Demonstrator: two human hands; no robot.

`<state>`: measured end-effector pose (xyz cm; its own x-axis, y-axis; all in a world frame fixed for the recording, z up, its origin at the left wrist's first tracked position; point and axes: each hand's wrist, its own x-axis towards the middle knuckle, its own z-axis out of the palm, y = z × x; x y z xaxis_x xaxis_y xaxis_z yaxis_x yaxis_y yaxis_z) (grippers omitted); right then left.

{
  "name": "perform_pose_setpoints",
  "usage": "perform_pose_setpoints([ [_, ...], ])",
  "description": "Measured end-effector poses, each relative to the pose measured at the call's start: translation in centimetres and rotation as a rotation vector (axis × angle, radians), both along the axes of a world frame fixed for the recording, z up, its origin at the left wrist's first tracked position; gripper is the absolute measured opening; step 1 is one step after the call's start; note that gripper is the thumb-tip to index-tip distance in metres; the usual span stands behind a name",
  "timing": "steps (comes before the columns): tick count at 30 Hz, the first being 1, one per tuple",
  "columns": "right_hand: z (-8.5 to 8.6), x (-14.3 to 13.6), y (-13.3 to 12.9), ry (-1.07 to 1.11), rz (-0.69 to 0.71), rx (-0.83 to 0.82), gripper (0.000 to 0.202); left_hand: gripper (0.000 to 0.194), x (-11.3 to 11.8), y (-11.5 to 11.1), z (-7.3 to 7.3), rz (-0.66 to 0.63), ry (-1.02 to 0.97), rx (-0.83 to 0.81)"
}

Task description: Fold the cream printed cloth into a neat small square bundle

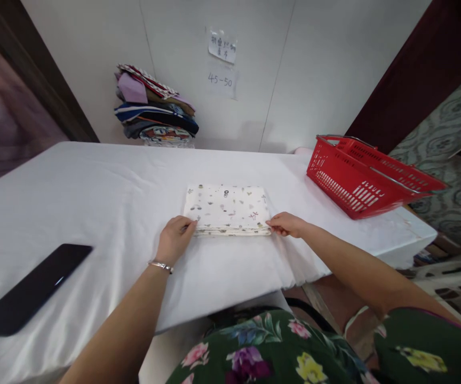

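Observation:
A white cloth (pixel 226 208) with small printed figures lies folded into a flat rectangle on the white-covered table. Its layered edge faces me. My left hand (pixel 176 237) pinches the near left corner, thumb on top, with a silver bracelet at the wrist. At the near right corner, my right hand (pixel 288 224) pinches the cloth between thumb and fingers. The undersides of the corners are hidden by my fingers.
A red plastic basket (pixel 358 176) with metal handles stands at the table's right end. A black flat panel (pixel 34 288) lies at left. Stacked folded fabrics (pixel 156 109) stand against the wall, near paper signs (pixel 222 63). The table's front edge (pixel 230 305) runs before me.

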<state>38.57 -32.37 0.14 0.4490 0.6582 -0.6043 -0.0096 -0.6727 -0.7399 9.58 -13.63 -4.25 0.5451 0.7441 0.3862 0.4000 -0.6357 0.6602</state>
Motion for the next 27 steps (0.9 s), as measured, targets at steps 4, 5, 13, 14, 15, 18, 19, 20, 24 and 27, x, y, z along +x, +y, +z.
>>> perform_pose_setpoints([
  [4,-0.03,0.15,-0.16,0.028,0.013,0.016,0.025,0.024,0.05,0.03,-0.07,0.008,0.002,-0.002],
  [5,-0.09,0.21,-0.18,0.029,0.018,0.016,0.025,0.024,0.05,0.02,-0.06,0.008,0.0,-0.003],
  [13,-0.48,0.25,0.1,-0.012,0.044,-0.014,0.023,0.024,0.01,0.01,-0.02,0.001,-0.007,0.0],
  [14,-0.52,0.25,0.15,-0.028,0.051,-0.013,0.024,0.024,0.0,0.02,-0.01,0.0,-0.002,0.003],
  [15,-0.58,0.27,0.2,-0.038,0.058,-0.012,0.025,0.025,-0.01,0.03,-0.01,-0.001,0.002,0.006],
  [18,-0.77,0.32,0.34,-0.024,0.074,-0.025,0.028,0.026,-0.04,0.1,0.02,-0.002,0.008,0.009],
  [19,-0.83,0.33,0.39,-0.002,0.067,-0.028,0.029,0.026,-0.04,0.11,0.04,-0.001,0.009,0.007],
  [20,-0.88,0.32,0.45,0.038,0.048,-0.028,0.03,0.026,-0.03,0.11,0.08,-0.002,0.01,0.004],
  [24,-0.8,0.24,0.62,0.22,-0.062,-0.013,0.034,0.026,0.0,-0.03,0.29,-0.009,0.003,-0.009],
  [27,-0.41,0.21,0.59,0.25,-0.091,0.047,0.035,0.025,0.01,-0.15,0.32,-0.01,-0.019,0.004],
])
